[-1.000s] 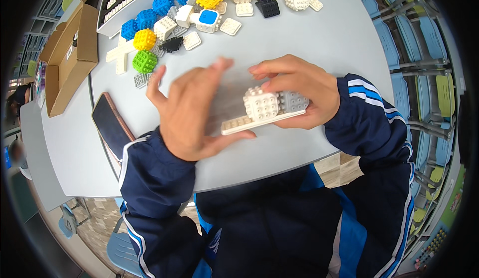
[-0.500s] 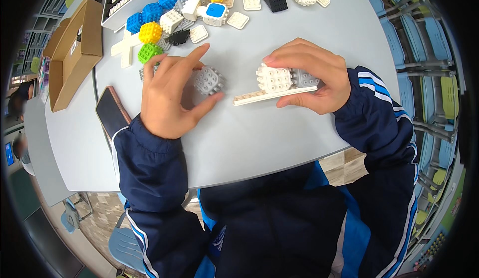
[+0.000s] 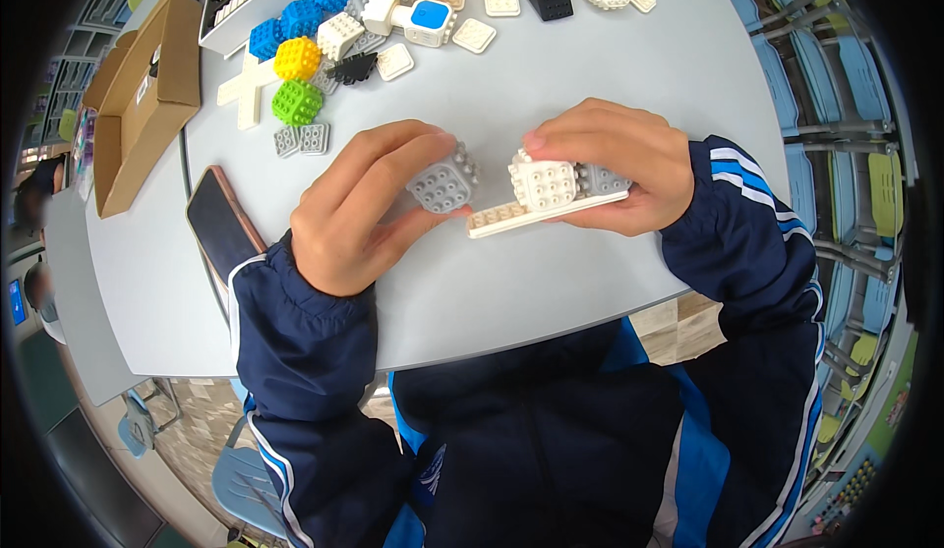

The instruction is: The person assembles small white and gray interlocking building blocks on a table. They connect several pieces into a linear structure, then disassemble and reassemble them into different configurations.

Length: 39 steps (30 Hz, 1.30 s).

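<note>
A grey studded cube block point(image 3: 442, 186) is gripped between the thumb and fingers of my left hand point(image 3: 364, 199). My right hand point(image 3: 615, 165) holds a long white plate point(image 3: 511, 218) from its far end, fingers over the top and thumb beneath. On that plate sit a white studded cube block point(image 3: 547, 184) and, beside it, a second grey block point(image 3: 600, 180) partly covered by my fingers. The plate's left part is bare and tilts slightly down. The grey cube is just above and left of that bare end; whether they touch I cannot tell.
Loose blocks lie along the far side: a green one point(image 3: 297, 103), a yellow one point(image 3: 297, 58), several blue and white ones. A phone point(image 3: 222, 222) lies at the left, near a white cross-shaped piece point(image 3: 249, 88). An open cardboard box point(image 3: 147, 106) stands far left.
My left hand has closed on the grey cube, lifted it and carried it right, toward the plate. The plate's left end has dipped a little in my right hand.
</note>
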Motion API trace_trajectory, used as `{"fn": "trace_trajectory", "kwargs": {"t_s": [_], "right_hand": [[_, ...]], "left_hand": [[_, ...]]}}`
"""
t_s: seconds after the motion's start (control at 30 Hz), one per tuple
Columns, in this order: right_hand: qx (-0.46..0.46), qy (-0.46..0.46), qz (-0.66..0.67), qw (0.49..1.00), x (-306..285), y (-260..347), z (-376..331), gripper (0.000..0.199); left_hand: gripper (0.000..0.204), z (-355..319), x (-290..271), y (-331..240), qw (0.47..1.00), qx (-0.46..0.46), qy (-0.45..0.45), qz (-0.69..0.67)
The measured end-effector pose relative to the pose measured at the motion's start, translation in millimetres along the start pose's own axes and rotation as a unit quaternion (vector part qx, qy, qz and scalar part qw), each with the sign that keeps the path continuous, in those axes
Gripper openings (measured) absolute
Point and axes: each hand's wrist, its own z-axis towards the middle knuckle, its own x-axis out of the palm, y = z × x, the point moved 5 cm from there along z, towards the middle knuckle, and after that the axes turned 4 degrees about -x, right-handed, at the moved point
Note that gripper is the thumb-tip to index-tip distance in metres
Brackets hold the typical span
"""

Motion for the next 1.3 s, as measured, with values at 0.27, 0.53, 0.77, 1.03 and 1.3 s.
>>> {"fn": "trace_trajectory", "kwargs": {"t_s": [0.27,0.53,0.77,1.03,1.3], "right_hand": [[0.003,0.017,0.014,1.0,1,1,-1,0.056],[-0.021,-0.007,0.003,1.0,1,3,2,0.054],[-0.014,-0.022,-0.02,0.999,-1,5,1,0.056],[-0.009,-0.025,-0.048,0.999,-6,4,1,0.06],[-0.028,-0.023,-0.074,0.997,-12,12,4,0.059]], "left_hand": [[0.072,-10,0,20,0.984,-0.033,-0.002,-0.174],[0.076,-11,21,16,0.93,-0.136,0.02,-0.34],[0.07,-3,18,6,0.941,-0.091,0.081,-0.316],[0.041,-5,26,6,0.898,-0.142,0.045,-0.413],[0.037,-4,21,4,0.916,-0.113,0.023,-0.383]]}}
